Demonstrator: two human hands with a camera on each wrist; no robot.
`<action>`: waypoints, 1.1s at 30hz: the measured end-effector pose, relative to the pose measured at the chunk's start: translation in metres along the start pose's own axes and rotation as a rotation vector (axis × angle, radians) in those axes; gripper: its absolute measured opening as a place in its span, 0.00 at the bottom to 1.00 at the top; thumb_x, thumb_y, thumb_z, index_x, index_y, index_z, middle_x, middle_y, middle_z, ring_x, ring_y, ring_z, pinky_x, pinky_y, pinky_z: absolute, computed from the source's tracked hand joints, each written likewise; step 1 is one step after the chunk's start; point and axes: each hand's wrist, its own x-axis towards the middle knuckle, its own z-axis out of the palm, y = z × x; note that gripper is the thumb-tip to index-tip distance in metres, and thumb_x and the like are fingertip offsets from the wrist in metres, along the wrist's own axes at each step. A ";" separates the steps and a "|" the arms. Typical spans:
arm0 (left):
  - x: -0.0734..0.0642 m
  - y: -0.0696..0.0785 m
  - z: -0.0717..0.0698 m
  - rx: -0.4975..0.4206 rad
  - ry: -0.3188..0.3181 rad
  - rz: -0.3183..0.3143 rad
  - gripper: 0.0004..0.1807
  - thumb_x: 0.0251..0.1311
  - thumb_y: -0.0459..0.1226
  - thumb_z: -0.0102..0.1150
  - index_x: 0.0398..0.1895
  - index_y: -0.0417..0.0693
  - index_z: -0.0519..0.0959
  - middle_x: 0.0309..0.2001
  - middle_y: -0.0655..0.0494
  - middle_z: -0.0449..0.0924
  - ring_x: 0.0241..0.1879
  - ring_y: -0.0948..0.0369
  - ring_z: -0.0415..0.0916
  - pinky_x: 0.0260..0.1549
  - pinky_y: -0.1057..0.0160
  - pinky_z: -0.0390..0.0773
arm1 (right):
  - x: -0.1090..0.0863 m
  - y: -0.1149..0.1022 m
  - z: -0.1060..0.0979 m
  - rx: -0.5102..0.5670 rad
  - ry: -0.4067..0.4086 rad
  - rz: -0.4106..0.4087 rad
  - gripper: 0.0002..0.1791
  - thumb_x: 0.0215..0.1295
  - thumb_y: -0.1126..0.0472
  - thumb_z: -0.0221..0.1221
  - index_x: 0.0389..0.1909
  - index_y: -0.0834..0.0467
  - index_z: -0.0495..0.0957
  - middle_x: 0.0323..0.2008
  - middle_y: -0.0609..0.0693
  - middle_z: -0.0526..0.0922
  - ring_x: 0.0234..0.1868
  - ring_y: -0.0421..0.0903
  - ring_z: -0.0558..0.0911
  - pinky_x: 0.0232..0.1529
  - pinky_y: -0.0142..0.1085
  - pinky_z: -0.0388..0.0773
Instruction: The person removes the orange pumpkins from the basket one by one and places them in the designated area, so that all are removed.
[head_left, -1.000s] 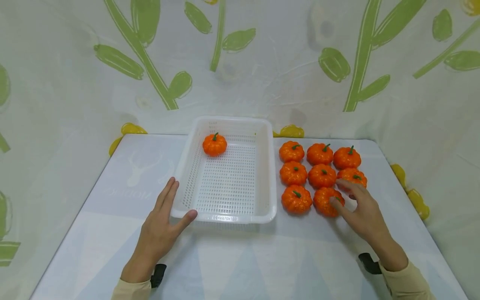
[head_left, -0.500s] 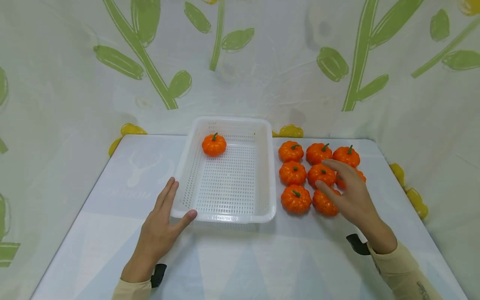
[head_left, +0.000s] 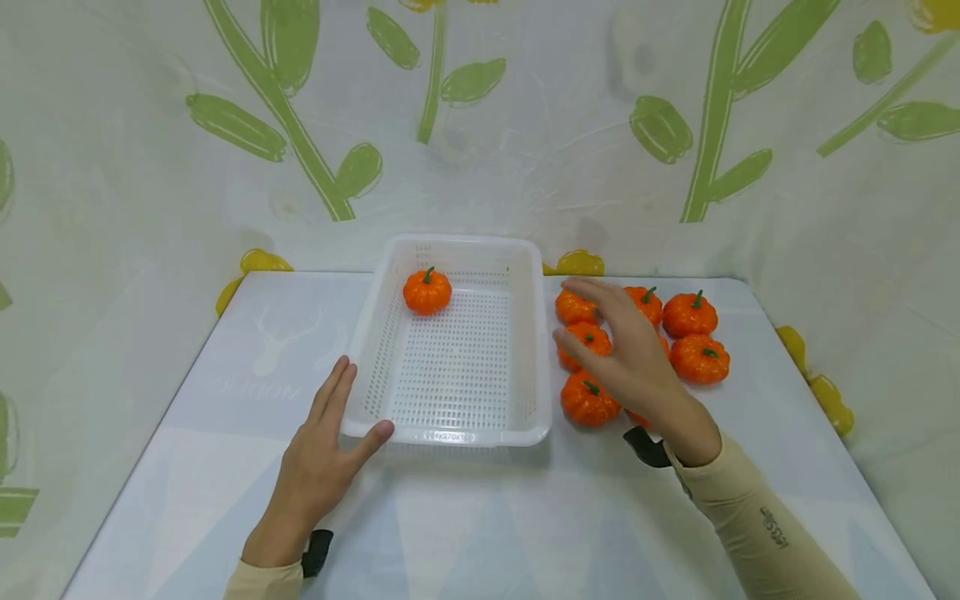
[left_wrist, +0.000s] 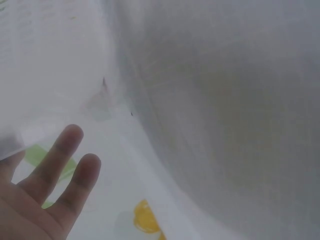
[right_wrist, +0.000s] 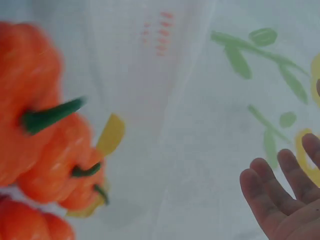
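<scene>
A white perforated plastic basket (head_left: 461, 437) holds one small orange pumpkin (head_left: 427, 293) with a green stem, at its far left. My left hand (head_left: 313, 462) lies along the basket's near left corner, fingers straight, thumb at the front rim. In the left wrist view the fingers (left_wrist: 77, 182) spread beside the basket wall. My right hand (head_left: 633, 354) hovers over the rows of pumpkins (head_left: 590, 400) right of the basket, thumb and fingers apart, nothing between them. It hides part of the middle pumpkins. The right wrist view shows several pumpkins (right_wrist: 30, 160) left of the hand (right_wrist: 292, 205).
Two pumpkins, a far one (head_left: 690, 318) and a nearer one (head_left: 700, 360), form the right-hand column. Everything stands on a white table (head_left: 480, 533) with pale prints. A curtain (head_left: 525, 125) patterned with green leaves hangs behind and at both sides.
My right hand has moved left and away from me, from the near right pumpkins to those closest to the basket. The left hand and basket have stayed in place.
</scene>
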 end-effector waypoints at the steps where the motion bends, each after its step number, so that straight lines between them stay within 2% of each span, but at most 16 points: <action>1: 0.000 0.000 0.000 -0.001 -0.001 0.000 0.53 0.64 0.59 0.62 0.83 0.64 0.42 0.82 0.63 0.38 0.74 0.43 0.56 0.62 0.30 0.65 | 0.005 -0.005 0.003 0.009 -0.004 -0.007 0.33 0.66 0.54 0.68 0.71 0.49 0.70 0.69 0.43 0.70 0.68 0.46 0.69 0.65 0.52 0.71; 5: 0.001 0.000 0.001 -0.012 -0.003 0.000 0.52 0.64 0.59 0.62 0.83 0.63 0.43 0.82 0.63 0.39 0.75 0.43 0.56 0.62 0.31 0.65 | 0.025 -0.022 0.015 0.050 -0.007 -0.054 0.32 0.67 0.53 0.67 0.71 0.51 0.70 0.69 0.43 0.70 0.67 0.45 0.70 0.65 0.50 0.71; 12: 0.001 0.000 0.001 -0.009 0.003 0.004 0.52 0.64 0.59 0.62 0.83 0.62 0.43 0.82 0.63 0.39 0.74 0.42 0.57 0.61 0.31 0.66 | 0.057 -0.045 0.042 0.100 0.012 -0.149 0.30 0.67 0.56 0.66 0.69 0.55 0.71 0.66 0.46 0.73 0.63 0.46 0.72 0.60 0.42 0.74; 17: 0.000 0.001 -0.001 -0.009 0.005 0.007 0.52 0.64 0.59 0.63 0.83 0.62 0.44 0.82 0.63 0.39 0.73 0.42 0.59 0.60 0.31 0.67 | 0.082 -0.052 0.060 0.136 0.022 -0.160 0.30 0.68 0.57 0.65 0.69 0.57 0.71 0.66 0.48 0.74 0.62 0.46 0.74 0.59 0.39 0.75; 22: 0.001 0.000 -0.002 -0.010 -0.001 0.008 0.52 0.64 0.59 0.62 0.83 0.63 0.43 0.82 0.63 0.39 0.73 0.41 0.59 0.60 0.31 0.67 | 0.106 -0.047 0.078 0.155 0.016 -0.090 0.32 0.67 0.57 0.66 0.70 0.56 0.69 0.67 0.49 0.73 0.63 0.45 0.74 0.59 0.34 0.75; 27: 0.002 -0.004 -0.002 -0.015 0.020 0.042 0.52 0.64 0.59 0.62 0.83 0.63 0.44 0.82 0.65 0.39 0.70 0.40 0.64 0.57 0.32 0.70 | 0.132 -0.039 0.097 0.182 -0.003 -0.001 0.34 0.67 0.58 0.66 0.72 0.56 0.67 0.68 0.49 0.71 0.63 0.46 0.73 0.59 0.34 0.74; 33: 0.002 -0.005 -0.001 -0.024 0.019 0.045 0.51 0.64 0.59 0.62 0.83 0.65 0.44 0.82 0.68 0.39 0.69 0.39 0.65 0.56 0.32 0.70 | 0.154 -0.019 0.121 0.189 -0.042 0.180 0.36 0.68 0.55 0.66 0.73 0.56 0.64 0.68 0.51 0.70 0.64 0.49 0.73 0.62 0.36 0.73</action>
